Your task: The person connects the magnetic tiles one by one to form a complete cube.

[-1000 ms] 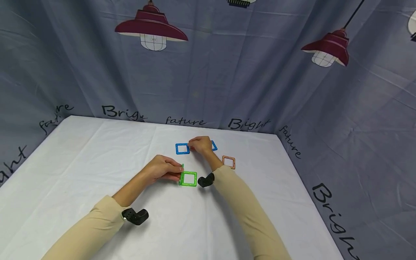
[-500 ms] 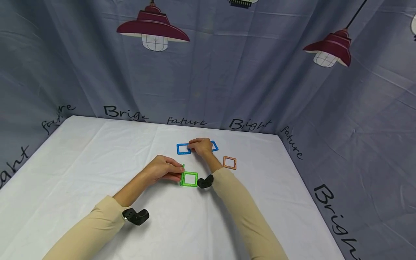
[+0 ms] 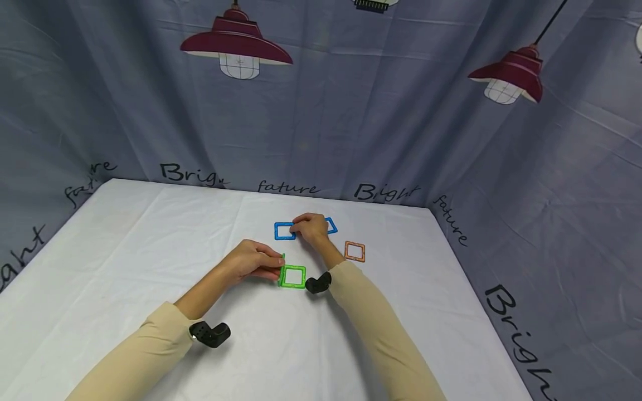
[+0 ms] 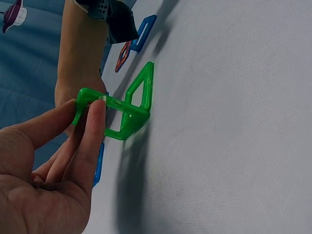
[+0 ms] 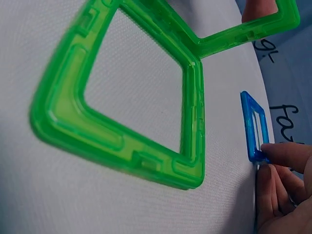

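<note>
Two green square magnetic tiles are joined along one edge. One green tile lies flat, while the upright one is pinched between the thumb and fingers of my left hand. Farther back on the table, my right hand pinches the right edge of a blue square magnetic tile. In the right wrist view, the thumb sits on the near end of this blue tile, with fingers below it. Behind the right hand a second blue piece lies partly hidden, so its full shape cannot be told.
An orange square tile lies right of my right forearm. The white-covered table ends at a grey-blue curtain printed with lamps and lettering. A black wrist device is on each sleeve cuff.
The pinched blue tile has shifted very slightly right and nearer to me with my right hand. The left hand keeps its hold on the green tiles.
</note>
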`<action>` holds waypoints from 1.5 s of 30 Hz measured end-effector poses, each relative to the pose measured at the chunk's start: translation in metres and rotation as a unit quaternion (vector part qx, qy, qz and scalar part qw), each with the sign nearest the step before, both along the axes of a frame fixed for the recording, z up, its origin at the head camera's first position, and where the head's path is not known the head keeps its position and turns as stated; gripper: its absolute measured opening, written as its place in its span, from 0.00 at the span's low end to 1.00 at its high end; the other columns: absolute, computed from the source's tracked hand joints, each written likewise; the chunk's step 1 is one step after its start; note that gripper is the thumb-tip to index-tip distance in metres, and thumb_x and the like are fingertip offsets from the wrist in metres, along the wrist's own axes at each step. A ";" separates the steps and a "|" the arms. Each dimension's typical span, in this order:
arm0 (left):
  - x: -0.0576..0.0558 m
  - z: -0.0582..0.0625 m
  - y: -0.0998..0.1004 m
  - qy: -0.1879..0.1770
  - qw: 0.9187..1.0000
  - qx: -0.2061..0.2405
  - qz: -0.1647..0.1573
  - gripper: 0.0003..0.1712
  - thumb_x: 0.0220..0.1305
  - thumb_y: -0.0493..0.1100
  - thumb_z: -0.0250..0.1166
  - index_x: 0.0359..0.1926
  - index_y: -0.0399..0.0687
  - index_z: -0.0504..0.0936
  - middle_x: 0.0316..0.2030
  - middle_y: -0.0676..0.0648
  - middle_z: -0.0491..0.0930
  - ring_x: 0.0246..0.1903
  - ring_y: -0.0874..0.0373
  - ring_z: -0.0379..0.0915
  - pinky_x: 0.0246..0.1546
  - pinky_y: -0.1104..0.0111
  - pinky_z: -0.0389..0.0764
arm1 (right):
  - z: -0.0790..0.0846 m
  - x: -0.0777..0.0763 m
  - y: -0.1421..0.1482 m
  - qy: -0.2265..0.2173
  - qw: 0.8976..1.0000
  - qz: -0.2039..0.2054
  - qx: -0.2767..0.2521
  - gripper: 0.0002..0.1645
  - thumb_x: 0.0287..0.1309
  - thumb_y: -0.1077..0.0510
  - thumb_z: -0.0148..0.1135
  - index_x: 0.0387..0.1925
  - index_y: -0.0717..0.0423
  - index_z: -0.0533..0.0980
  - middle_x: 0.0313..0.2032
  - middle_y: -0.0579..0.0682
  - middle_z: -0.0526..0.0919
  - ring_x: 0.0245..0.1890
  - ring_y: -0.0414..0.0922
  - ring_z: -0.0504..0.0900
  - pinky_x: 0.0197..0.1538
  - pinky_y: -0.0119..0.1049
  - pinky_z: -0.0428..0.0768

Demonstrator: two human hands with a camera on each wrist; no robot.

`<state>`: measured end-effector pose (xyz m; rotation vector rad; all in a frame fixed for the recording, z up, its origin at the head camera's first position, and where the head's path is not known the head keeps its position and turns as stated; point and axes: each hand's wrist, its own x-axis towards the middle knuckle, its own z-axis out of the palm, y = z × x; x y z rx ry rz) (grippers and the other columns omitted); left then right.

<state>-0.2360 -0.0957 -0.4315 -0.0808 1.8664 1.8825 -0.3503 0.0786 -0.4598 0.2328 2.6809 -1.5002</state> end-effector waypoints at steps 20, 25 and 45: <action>0.000 -0.001 0.001 0.003 1.000 -0.002 0.005 0.24 0.61 0.33 0.72 0.56 0.25 0.80 0.37 0.38 0.87 0.28 0.57 0.87 0.35 0.65 0.90 | 0.014 0.016 0.005 0.023 0.999 -0.013 -0.044 0.08 0.52 0.66 0.74 0.36 0.58 0.86 0.31 0.53 0.87 0.23 0.40 0.81 0.28 0.28 0.83; 0.000 0.002 0.001 -0.002 1.000 -0.006 0.000 0.24 0.61 0.34 0.72 0.56 0.25 0.80 0.37 0.38 0.87 0.28 0.57 0.87 0.35 0.65 0.90 | 0.018 0.019 0.015 0.008 0.999 -0.010 -0.046 0.09 0.53 0.65 0.74 0.37 0.56 0.86 0.35 0.53 0.86 0.27 0.42 0.85 0.33 0.32 0.87; 0.000 0.002 0.002 -0.004 1.000 -0.018 0.000 0.23 0.61 0.35 0.73 0.55 0.27 0.81 0.36 0.41 0.88 0.28 0.57 0.87 0.34 0.67 0.89 | 0.034 0.047 0.046 -0.038 0.993 0.056 -0.100 0.09 0.55 0.62 0.74 0.39 0.58 0.88 0.42 0.54 0.88 0.34 0.46 0.89 0.46 0.37 0.89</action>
